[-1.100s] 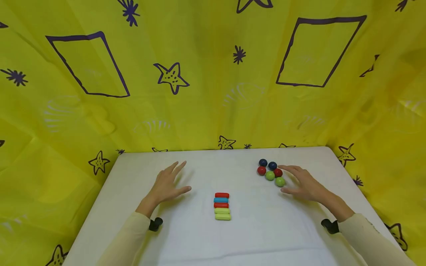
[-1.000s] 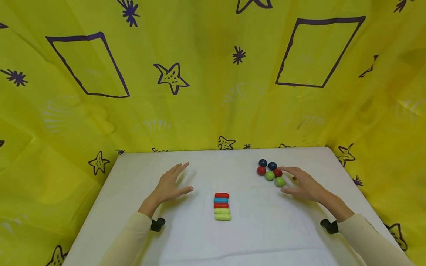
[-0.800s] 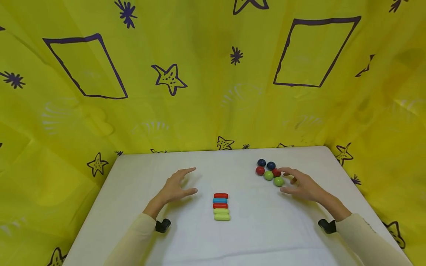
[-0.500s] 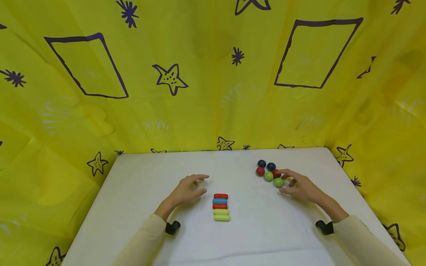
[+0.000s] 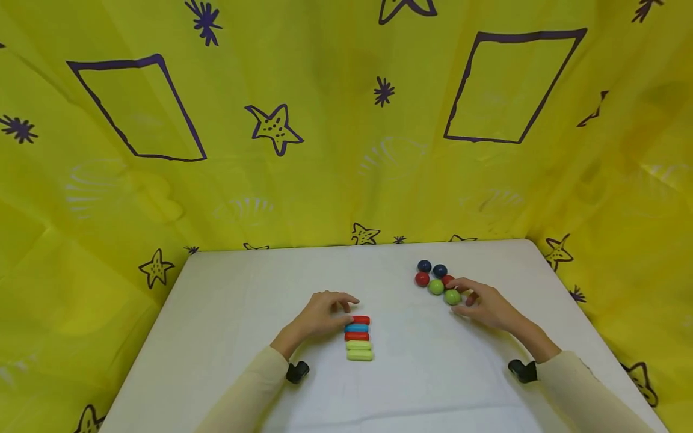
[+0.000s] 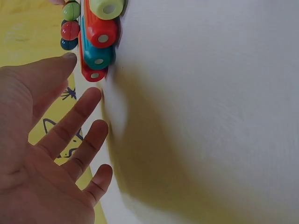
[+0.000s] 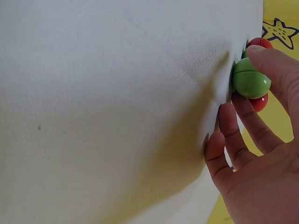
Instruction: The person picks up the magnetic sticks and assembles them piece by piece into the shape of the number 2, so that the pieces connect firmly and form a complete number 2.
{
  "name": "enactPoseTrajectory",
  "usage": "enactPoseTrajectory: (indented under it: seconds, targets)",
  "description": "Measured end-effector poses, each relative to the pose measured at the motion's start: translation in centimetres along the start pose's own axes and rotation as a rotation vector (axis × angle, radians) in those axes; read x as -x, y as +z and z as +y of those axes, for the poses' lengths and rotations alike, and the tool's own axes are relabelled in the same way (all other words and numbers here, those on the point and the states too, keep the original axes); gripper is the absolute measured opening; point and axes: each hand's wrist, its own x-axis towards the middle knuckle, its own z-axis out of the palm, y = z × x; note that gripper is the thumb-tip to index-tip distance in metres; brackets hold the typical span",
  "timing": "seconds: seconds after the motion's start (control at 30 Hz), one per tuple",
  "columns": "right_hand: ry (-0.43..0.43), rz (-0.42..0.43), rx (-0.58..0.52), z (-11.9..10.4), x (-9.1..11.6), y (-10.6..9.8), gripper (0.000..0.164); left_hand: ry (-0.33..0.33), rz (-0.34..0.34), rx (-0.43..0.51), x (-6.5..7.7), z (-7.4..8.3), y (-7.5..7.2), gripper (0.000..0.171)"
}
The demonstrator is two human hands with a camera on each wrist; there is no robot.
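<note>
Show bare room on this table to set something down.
Bare: the table between its left edge and the left grip, and between coloured bars and balls. Crowded: the bars' far end, by the left grip, and the balls, by the right grip.

White cloth-covered table (image 5: 243, 282), crease (image 5: 428, 413) running across its near part. Around the middle: five stubby rounded bars (image 5: 357, 337) side by side in a column, far to near red, blue, red, two pale yellow-green. Right and farther back: six glossy balls (image 5: 435, 287) clustered, two dark blue rearmost, two red, two light green.
</note>
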Motion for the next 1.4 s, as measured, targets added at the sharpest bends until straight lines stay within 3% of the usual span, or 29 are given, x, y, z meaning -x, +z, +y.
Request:
enactPoseTrajectory:
  seconds: [0.43,0.9,1.13,1.4]
  targets:
    - [0.024,0.032,0.016,-0.2,0.1,0.3,0.037,-0.032,-0.042,-0.027,-0.7,0.3,0.2,0.026]
    - [0.033,0.055,0.048,-0.1,0.0,0.5,0.037,-0.013,-0.047,-0.043,-0.7,0.4,0.2,0.014]
    - [0.007,0.062,0.055,-0.1,0.2,0.5,0.036,0.036,-0.078,-0.139,-1.2,0.8,-0.2,0.014]
    - [0.008,0.043,0.043,-0.2,0.2,0.6,0.036,0.031,-0.086,-0.201,-1.6,0.9,-0.3,0.014]
